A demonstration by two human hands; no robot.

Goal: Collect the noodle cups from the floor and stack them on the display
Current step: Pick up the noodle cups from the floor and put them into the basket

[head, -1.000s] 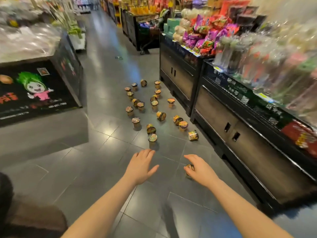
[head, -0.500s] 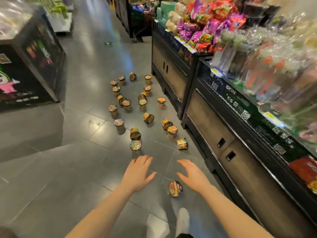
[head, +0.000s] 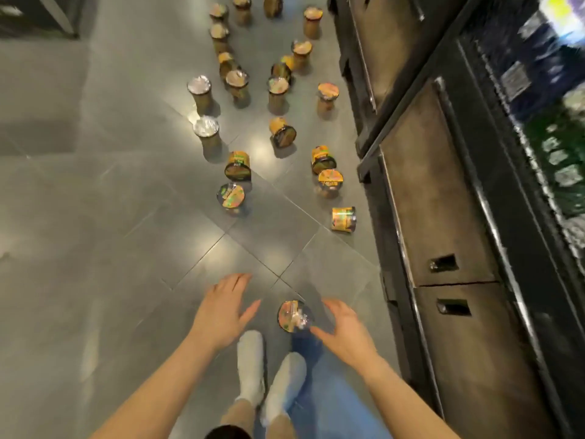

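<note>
Down near the bottom edge, the left hand (head: 223, 315) and right hand (head: 345, 334) hover with fingers spread and empty on either side of the nearest noodle cup (head: 294, 315), which sits on the grey tiled floor (head: 95, 248) just ahead of two pale shoes (head: 269, 378). Further cups (head: 235, 164), some upright and some tipped, scatter up the aisle beside the dark display cabinet (head: 443, 201), with bare tile wide open to the left
</note>
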